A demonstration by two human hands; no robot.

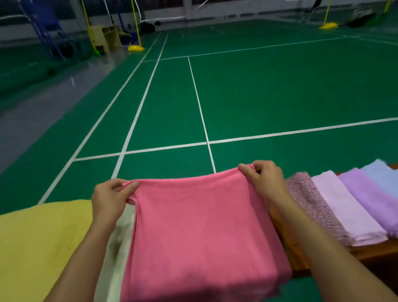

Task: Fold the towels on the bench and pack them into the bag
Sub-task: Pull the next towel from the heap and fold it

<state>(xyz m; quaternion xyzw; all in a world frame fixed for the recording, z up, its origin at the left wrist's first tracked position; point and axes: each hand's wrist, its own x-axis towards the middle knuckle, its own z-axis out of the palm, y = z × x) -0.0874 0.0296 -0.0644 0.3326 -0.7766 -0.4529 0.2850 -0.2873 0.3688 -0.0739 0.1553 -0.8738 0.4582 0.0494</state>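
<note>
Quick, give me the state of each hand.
Left hand: pinching the pink towel's far left corner.
Right hand: pinching its far right corner.

Beyond the far edge of the brown wooden bench (379,251) the green court floor (283,91) lies open, so there is free room to reach forward. On the left, a big yellow cloth (34,247) fills the seat, with a pale whitish cloth (120,247) just beside it. A wide pink terry towel (195,234) covers the middle. To the right, a row of folded towels (354,205), speckled, pink, lilac and blue, overlaps along the bench, leaving only a bare strip at its near edge.
</note>
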